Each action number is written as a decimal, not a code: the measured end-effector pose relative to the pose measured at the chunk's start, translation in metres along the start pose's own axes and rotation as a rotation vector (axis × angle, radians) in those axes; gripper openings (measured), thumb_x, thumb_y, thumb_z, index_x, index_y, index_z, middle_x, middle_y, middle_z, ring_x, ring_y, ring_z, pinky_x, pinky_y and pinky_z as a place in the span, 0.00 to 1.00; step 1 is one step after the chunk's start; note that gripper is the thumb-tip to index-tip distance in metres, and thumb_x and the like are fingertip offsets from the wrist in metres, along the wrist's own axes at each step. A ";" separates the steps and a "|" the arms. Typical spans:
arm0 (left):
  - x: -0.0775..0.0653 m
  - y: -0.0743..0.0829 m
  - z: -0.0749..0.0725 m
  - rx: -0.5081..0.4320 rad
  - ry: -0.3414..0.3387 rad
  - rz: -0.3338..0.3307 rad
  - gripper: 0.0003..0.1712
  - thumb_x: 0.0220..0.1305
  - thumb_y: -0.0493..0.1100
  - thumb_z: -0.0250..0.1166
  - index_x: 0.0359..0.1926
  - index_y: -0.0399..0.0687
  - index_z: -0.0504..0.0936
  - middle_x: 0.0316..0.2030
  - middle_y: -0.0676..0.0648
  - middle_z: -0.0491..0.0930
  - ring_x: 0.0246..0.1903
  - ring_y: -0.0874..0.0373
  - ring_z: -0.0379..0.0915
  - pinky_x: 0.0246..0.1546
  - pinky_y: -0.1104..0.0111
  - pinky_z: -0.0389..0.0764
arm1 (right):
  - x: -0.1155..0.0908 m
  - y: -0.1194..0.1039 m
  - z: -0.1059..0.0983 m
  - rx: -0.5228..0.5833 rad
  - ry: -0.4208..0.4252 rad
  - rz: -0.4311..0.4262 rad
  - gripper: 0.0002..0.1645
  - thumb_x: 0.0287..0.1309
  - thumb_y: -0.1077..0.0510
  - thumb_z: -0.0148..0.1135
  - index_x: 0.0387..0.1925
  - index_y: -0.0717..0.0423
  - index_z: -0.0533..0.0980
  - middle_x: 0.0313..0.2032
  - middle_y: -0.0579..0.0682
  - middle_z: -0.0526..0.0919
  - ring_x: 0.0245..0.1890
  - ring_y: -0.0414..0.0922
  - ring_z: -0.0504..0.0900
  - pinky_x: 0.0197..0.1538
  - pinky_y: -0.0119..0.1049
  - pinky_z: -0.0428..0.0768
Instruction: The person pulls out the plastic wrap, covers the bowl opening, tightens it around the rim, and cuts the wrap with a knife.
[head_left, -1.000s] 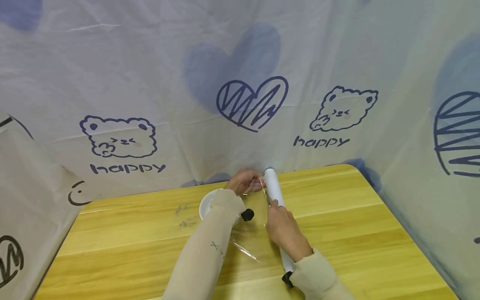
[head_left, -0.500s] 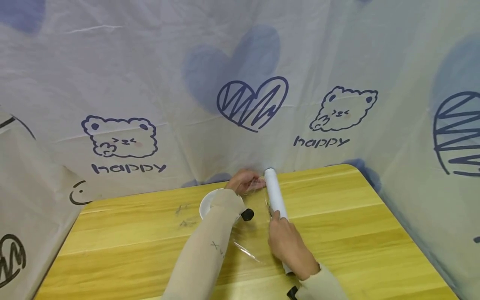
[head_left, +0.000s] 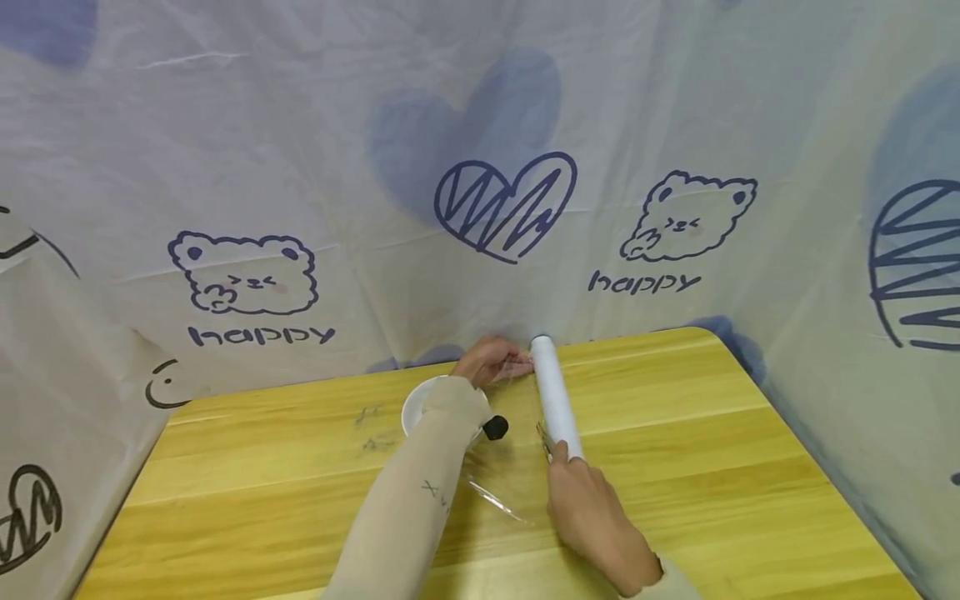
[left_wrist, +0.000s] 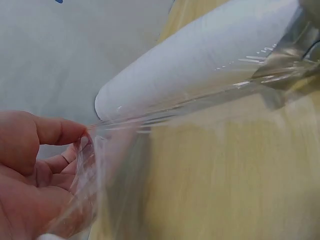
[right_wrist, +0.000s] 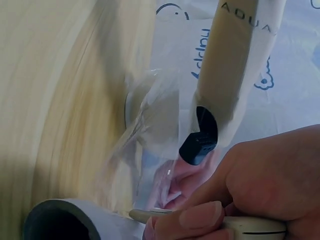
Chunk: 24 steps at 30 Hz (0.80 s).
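- Since the earlier frames, the right hand (head_left: 592,512) has been moving down along the white roll (head_left: 555,392) toward the near side of the table (head_left: 262,467), and the tool (head_left: 545,439) has been travelling with it; the left hand (head_left: 491,360) has been keeping almost the same place.
- The left hand is pinching an edge of the clear film (left_wrist: 86,175) between its fingertips, just beside the far end of the roll; bunched folds of film are hanging against its other fingers.
- The right hand is gripping the tool's pale handle (right_wrist: 260,227), its fingers wrapping it closely; the metal end is pointing away from the person, along the roll. The pictures are not making its exact kind clear.
- The white roll is lying on the table, running from the back edge toward the right hand, and its near end is showing a hollow core in the right-wrist view.
- The film is stretching from the left hand along the roll's left side, with one glossy crease catching light near the middle of the table.
- A white bowl (head_left: 416,408) is standing left of the roll, partly hiding under the left sleeve (head_left: 405,483).
- A pale cloth (head_left: 337,167) printed with hearts and bears is hanging behind the table.
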<state>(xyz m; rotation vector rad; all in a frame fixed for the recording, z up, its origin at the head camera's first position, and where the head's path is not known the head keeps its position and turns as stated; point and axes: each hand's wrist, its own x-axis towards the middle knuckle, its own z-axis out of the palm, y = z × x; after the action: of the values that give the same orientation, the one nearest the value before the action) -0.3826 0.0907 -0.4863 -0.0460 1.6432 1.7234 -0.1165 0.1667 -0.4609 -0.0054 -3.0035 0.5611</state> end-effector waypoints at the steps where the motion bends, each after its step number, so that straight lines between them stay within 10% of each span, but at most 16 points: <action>1: 0.000 0.000 0.000 0.000 0.001 0.002 0.17 0.69 0.30 0.48 0.55 0.22 0.69 0.49 0.27 0.76 0.50 0.39 0.75 0.51 0.59 0.76 | -0.002 0.000 -0.001 0.003 0.000 -0.001 0.30 0.53 0.70 0.59 0.55 0.82 0.62 0.28 0.70 0.77 0.18 0.53 0.76 0.15 0.37 0.74; 24: 0.004 -0.002 0.000 0.012 0.006 0.015 0.15 0.67 0.29 0.50 0.51 0.22 0.71 0.46 0.28 0.77 0.48 0.40 0.77 0.50 0.58 0.77 | -0.047 -0.005 -0.005 0.046 -0.105 0.058 0.32 0.48 0.73 0.64 0.55 0.80 0.64 0.26 0.66 0.77 0.15 0.45 0.73 0.14 0.31 0.71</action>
<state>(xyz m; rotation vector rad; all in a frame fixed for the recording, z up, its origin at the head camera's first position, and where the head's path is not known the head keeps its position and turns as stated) -0.3845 0.0921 -0.4905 -0.0331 1.6616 1.7266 -0.0696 0.1623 -0.4586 -0.0627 -3.1004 0.6558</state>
